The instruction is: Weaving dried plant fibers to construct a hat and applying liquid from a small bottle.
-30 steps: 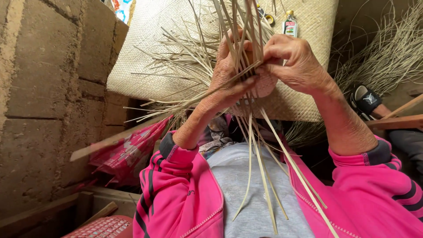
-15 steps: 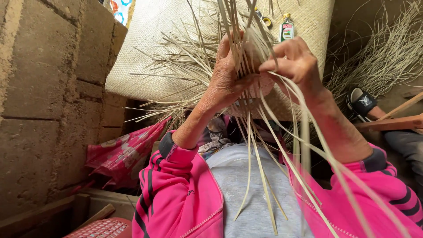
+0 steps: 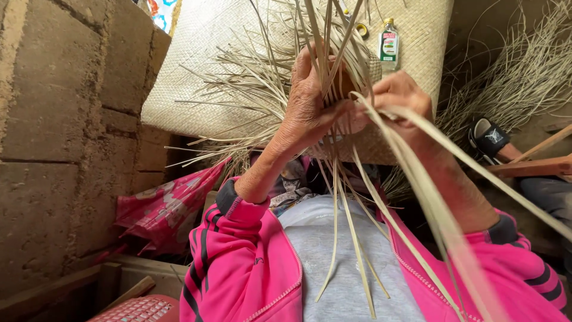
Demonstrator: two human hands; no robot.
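My left hand [image 3: 310, 104] and my right hand [image 3: 396, 95] are raised in front of me, both closed on a bundle of pale dried leaf strips [image 3: 333, 53]. The strips fan upward above the fingers and hang down over my grey shirt [image 3: 345, 262] and pink sleeves [image 3: 238, 256]. Several long strips [image 3: 441, 209] bend from my right hand down toward the lower right. Behind the hands lies a woven straw mat [image 3: 196, 83] with loose, unwoven ends.
A mud-brick wall [image 3: 65, 137] fills the left side. A small clear bottle with a yellow cap [image 3: 388, 40] lies on the mat. A pink patterned cloth [image 3: 164, 209] sits lower left. Loose fibres [image 3: 524, 71], a black sandal [image 3: 488, 138] and wooden sticks [image 3: 536, 156] are at right.
My right hand has swung long strips down to the lower right, and they now bend across my right forearm. Both hands have kept their grip on the bundle.
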